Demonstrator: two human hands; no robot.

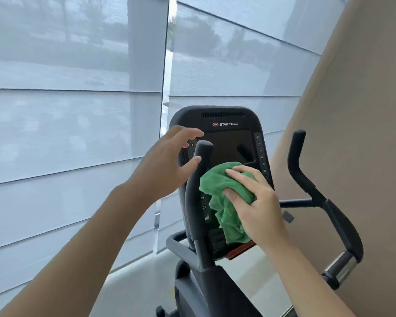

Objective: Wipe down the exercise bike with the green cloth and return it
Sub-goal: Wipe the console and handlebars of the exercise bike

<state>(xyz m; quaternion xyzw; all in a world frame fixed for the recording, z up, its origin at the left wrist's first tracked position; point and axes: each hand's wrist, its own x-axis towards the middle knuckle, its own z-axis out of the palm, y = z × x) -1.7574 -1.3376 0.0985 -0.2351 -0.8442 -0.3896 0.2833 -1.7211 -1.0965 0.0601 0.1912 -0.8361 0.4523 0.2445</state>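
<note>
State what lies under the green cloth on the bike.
The green cloth, pressed by the right hand, covers the console face; number markings show beside it, while whatever it covers is hidden.

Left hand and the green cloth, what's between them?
In the head view, the bike's black left handlebar rises between the left hand and the green cloth.

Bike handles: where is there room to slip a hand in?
There's an open gap between the console and the right handlebar, against the beige wall. It's crowded at the left handlebar: the left hand hovers there, and the right hand presses the green cloth.
</note>
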